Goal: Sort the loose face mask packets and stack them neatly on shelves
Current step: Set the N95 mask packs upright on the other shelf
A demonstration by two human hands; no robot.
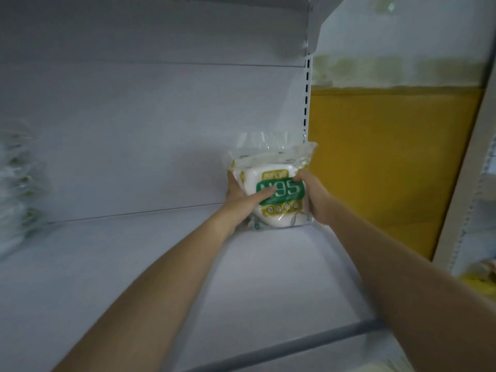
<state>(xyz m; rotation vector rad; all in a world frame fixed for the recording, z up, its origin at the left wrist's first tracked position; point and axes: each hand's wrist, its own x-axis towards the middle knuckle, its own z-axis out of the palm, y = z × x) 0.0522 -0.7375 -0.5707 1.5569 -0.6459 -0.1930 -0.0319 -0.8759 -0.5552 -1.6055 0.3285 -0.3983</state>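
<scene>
My forearms [166, 277] reach to the N95 mask packet [284, 190], upright in the back right corner of the shelf [80, 264].
My left hand [239, 196] and right hand [315, 196] clasp its sides, thumbs on the front; light, soft and slippery, I judge, so the padded edges are the place to grip.

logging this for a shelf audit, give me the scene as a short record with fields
setting: white shelf with a white back panel
item: N95 mask packet, green label facing the camera, upright at the shelf's back right corner; how many more stand behind it is unclear
left hand: grips the packet's left side, thumb across the label
right hand: grips the packet's right side
other stock: blurred packet stack at the shelf's left end
beyond the shelf: yellow wall
</scene>
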